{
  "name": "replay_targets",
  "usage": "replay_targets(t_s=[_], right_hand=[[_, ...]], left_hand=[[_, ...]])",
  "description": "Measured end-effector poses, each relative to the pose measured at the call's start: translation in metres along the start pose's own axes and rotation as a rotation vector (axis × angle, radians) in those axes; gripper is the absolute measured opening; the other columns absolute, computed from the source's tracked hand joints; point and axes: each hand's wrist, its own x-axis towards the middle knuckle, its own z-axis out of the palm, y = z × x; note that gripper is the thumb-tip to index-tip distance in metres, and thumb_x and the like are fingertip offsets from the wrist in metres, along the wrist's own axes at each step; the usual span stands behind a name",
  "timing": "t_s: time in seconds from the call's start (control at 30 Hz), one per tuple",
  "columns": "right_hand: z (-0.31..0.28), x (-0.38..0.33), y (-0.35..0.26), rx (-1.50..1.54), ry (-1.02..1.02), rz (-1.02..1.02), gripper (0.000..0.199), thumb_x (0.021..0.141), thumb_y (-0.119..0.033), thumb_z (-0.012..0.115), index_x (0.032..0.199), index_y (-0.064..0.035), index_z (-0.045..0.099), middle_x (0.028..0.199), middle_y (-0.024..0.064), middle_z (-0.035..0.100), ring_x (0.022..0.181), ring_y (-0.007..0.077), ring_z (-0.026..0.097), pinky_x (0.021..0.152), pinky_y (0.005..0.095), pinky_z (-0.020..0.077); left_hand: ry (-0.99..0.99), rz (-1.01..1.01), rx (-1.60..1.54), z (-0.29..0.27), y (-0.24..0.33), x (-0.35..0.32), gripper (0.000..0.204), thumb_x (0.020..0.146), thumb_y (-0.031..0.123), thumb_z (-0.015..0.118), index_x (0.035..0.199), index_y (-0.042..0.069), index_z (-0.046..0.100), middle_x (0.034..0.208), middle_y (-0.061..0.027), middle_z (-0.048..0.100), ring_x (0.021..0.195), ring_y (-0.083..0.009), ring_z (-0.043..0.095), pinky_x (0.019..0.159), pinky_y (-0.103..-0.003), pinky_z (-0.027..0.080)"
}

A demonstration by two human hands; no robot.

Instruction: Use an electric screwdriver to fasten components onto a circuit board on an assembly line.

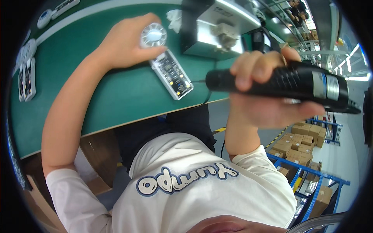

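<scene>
right hand (266, 108) partly blurry

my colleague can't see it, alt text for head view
The right hand holds a black power screwdriver, its bit near a white device with exposed circuitry; the left hand grips the device's round end over a green bench.

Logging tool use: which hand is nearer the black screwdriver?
Right: right hand grips the screwdriver; left hand is left of it, holding a white gadget.

Person (175, 147) in a white T-shirt (217, 202), loose short sleeves (79, 198), puffy pale lettering (184, 182) outlined in blue across the chest, dark trousers (182, 120), clear-framed glasses (318, 220), bare hands (126, 44)
</scene>
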Motion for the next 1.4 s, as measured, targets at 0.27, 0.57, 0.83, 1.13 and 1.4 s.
replay_targets(t_s=[0.27, 0.57, 0.83, 1.13, 1.4], right_hand=[[0.018, -0.017, 0.006, -0.095, -0.086, 0.090, 0.104, 0.083, -0.090, 0.035, 0.139, -0.0028, 0.047, 0.083, 0.0061, 0.060, 0.058, 0.0199, 0.058, 0.061, 0.0391, 0.0465], [0.022, -0.021, 0.005, -0.104, -0.115, 0.093, 0.103, 0.084, -0.089, 0.037, 0.139, -0.0026, 0.045, 0.086, 0.0077, 0.061, 0.058, 0.0202, 0.058, 0.060, 0.0391, 0.0457], [0.023, -0.023, 0.001, -0.078, -0.136, 0.123, 0.101, 0.083, -0.088, 0.042, 0.138, -0.0040, 0.046, 0.088, 0.0085, 0.062, 0.060, 0.0204, 0.059, 0.060, 0.0380, 0.0451], [0.012, -0.011, 0.006, 0.073, -0.096, 0.104, 0.094, 0.085, -0.084, 0.047, 0.132, -0.0029, 0.050, 0.083, 0.0066, 0.061, 0.062, 0.0195, 0.059, 0.063, 0.0375, 0.0441], [-0.070, -0.031, -0.020, 0.260, 0.628, 0.256, 0.074, 0.097, -0.072, 0.036, 0.110, -0.0033, 0.059, 0.069, 0.0029, 0.048, 0.054, 0.0160, 0.046, 0.058, 0.0347, 0.0385]], left_hand=[[0.033, 0.039, -0.024, -0.001, 0.003, 0.005, 0.050, 0.077, 0.032, 0.077, 0.115, 0.005, 0.058, 0.094, -0.0157, 0.069, 0.085, -0.0338, 0.067, 0.077, -0.040, 0.052], [0.015, 0.004, 0.010, -0.006, 0.008, 0.005, 0.051, 0.075, 0.035, 0.079, 0.110, 0.004, 0.060, 0.094, -0.0178, 0.069, 0.087, -0.0358, 0.067, 0.077, -0.042, 0.053], [0.097, -0.030, -0.013, 0.009, 0.001, -0.004, 0.050, 0.076, 0.039, 0.078, 0.107, 0.002, 0.063, 0.090, -0.0199, 0.070, 0.081, -0.0371, 0.068, 0.072, -0.043, 0.053], [-0.023, 0.001, 0.098, -0.011, 0.007, 0.006, 0.052, 0.074, 0.036, 0.080, 0.109, 0.004, 0.062, 0.092, -0.0175, 0.068, 0.085, -0.0364, 0.067, 0.076, -0.041, 0.052], [0.250, -0.145, 0.203, -0.043, -0.045, 0.015, 0.054, 0.074, 0.045, 0.081, 0.106, 0.003, 0.067, 0.107, -0.0210, 0.067, 0.103, -0.0397, 0.061, 0.088, -0.046, 0.048]])
